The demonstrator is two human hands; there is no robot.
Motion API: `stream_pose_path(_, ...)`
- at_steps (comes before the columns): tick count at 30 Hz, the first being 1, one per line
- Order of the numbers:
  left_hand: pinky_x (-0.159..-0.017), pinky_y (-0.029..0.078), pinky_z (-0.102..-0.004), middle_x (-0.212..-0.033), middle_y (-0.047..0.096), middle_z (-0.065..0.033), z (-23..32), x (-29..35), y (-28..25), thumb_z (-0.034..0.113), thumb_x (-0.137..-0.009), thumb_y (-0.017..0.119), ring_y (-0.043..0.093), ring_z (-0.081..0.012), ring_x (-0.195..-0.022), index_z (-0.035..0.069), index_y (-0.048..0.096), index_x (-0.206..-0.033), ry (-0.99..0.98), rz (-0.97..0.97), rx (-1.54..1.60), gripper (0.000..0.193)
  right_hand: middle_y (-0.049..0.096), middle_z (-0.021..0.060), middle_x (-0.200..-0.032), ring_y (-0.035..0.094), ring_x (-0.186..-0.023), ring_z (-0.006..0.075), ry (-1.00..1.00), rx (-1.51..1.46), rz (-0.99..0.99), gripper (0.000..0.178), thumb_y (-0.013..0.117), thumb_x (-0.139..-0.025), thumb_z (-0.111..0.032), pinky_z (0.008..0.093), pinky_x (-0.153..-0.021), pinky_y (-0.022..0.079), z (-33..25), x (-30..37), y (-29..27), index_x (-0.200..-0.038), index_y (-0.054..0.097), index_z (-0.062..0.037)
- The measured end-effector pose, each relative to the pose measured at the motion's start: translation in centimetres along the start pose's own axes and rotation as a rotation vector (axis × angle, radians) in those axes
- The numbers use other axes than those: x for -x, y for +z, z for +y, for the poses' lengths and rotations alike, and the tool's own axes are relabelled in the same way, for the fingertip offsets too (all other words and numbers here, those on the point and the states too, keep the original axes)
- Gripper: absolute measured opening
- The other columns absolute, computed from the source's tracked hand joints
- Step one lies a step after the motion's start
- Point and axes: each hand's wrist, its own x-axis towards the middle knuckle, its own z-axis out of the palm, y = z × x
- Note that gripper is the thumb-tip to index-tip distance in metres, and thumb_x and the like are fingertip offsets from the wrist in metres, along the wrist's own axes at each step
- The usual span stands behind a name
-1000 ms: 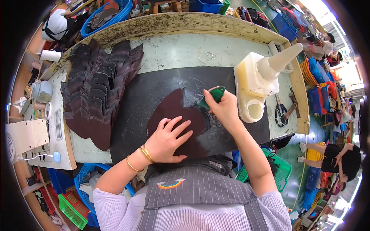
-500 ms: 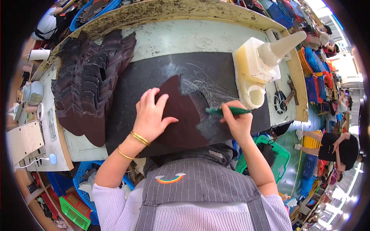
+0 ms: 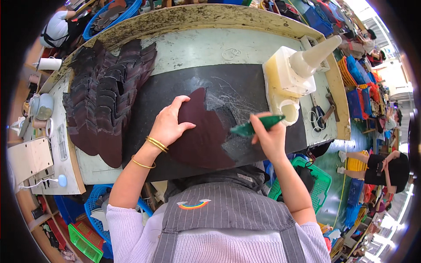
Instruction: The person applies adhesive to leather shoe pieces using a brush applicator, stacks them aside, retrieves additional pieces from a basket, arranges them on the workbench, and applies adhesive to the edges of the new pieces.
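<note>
A dark maroon leather-like piece (image 3: 199, 136) with a curved edge and a notched right side lies on a black mat (image 3: 153, 103). My left hand (image 3: 169, 122) presses on its left edge, thumb and fingers apart, lying flat. In my right hand (image 3: 270, 136) is a flat green plastic spreader (image 3: 252, 126), its tip over the notched right edge of the piece. Whitish dried smears mark the mat around there. Whether the tip touches the piece, I cannot tell.
Overlapping dark maroon pieces (image 3: 103, 96) are stacked at left. Right of the mat stands a pale glue bottle (image 3: 289, 72) with a nozzle and small cup (image 3: 289, 111). Scissors (image 3: 315, 111) and a hammer (image 3: 330, 107) lie beyond it. A raised wooden rim (image 3: 197, 18) borders the table.
The green spreader has turned in my right hand, showing more of its flat side, and its tip has shifted slightly left and nearer me. My left hand keeps its place on the piece, its fingers drawn closer together.
</note>
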Motion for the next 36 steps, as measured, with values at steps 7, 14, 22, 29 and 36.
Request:
stream_pose_path(7,-0.087,0.046,-0.0354,-0.105,0.058,-0.0128,-0.3,0.5,0.7,0.014,-0.066,0.077,0.058,-0.0299,-0.1,0.007,0.053,-0.113,-0.01,-0.009,-0.009,0.053,0.059,0.0015,-0.062,0.05,-0.056,0.0035,-0.212,0.2,-0.347,0.017,0.07,-0.08,-0.016,0.0246,-0.05,0.041,1.4,-6.2,3.7,-0.078,0.061,-0.0012)
stream_pose_path(14,-0.085,0.046,-0.0347,-0.102,0.057,-0.0122,-0.6,1.0,0.3,0.015,-0.068,0.076,0.057,-0.0305,-0.098,0.007,0.054,-0.113,-0.01,0.015,0.007,0.051,0.054,-0.0019,-0.057,0.049,-0.058,0.002,-0.24,0.359,-0.404,0.017,0.067,-0.082,-0.011,0.0202,-0.05,0.039,1.0,-5.0,3.8,-0.073,0.057,-0.0016)
stream_pose_path(22,-0.084,0.046,-0.0351,-0.102,0.058,-0.0119,-0.9,1.0,0.9,0.016,-0.068,0.076,0.058,-0.0306,-0.095,0.007,0.055,-0.112,0.036,0.042,-0.033,0.049,0.055,0.0035,-0.061,0.051,-0.056,0.0072,-0.243,0.469,-0.617,0.014,0.07,-0.078,-0.008,0.0242,-0.05,0.04,-0.8,-0.9,1.7,-0.072,0.058,-0.003)
stream_pose_path(29,-0.084,0.046,-0.0341,-0.101,0.055,-0.0109,-1.1,0.6,0.7,0.018,-0.069,0.077,0.057,-0.0287,-0.093,0.008,0.056,-0.111,-0.004,0.049,0.002,0.048,0.058,0.0075,-0.066,0.056,-0.055,0.0167,-0.339,0.522,-0.636,0.013,0.068,-0.077,-0.007,0.0263,-0.052,0.045,0.0,2.1,-1.2,-0.07,0.058,-0.0029)
stream_pose_path(36,-0.084,0.047,-0.0349,-0.101,0.054,-0.0106,-1.3,0.8,0.8,0.02,-0.066,0.079,0.057,-0.0287,-0.094,0.01,0.058,-0.11,0.007,0.071,-0.005,0.049,0.06,0.0032,-0.077,0.056,-0.067,0.0084,-0.225,0.034,-0.245,0.006,0.066,-0.08,0.0,0.0229,-0.059,0.045,-2.3,-4.0,1.8,-0.083,0.06,0.0001)
